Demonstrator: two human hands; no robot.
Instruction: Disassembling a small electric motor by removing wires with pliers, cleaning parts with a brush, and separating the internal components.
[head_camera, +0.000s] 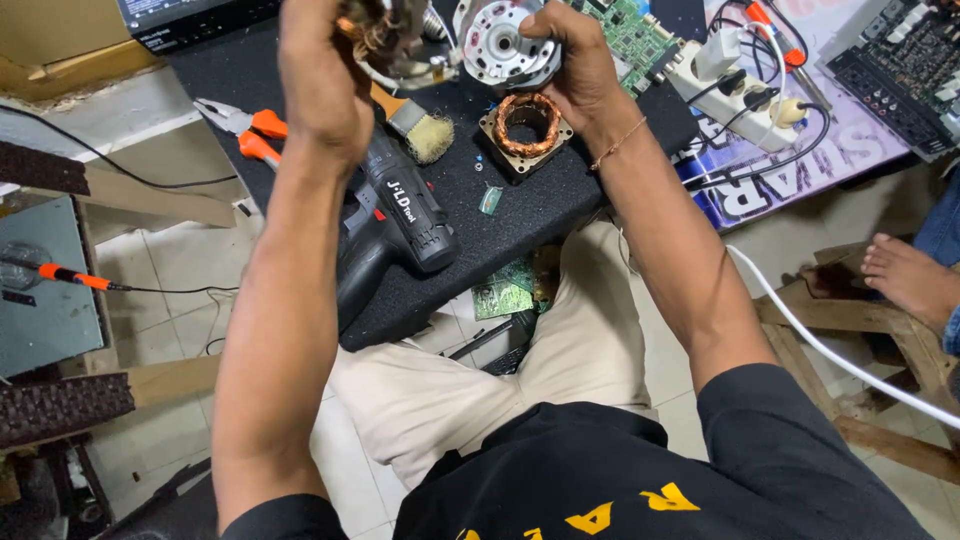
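Grip — round silver metal motor end-cap (503, 45) is pinched by right hand (578, 70) | tangled copper-wound motor part (385, 35) is clenched in left hand (322, 85) | end-cap lies just right of left grip, faces turned toward each other.

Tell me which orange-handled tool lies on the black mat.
The pliers, beside the left forearm near the drill. The other orange-handled tool, a thin probe, rests on the grey metal box at far left.

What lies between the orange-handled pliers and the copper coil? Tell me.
In the head view, a paintbrush lies on the black mat between the pliers and the copper coil; the top of the black cordless drill also reaches into that stretch.
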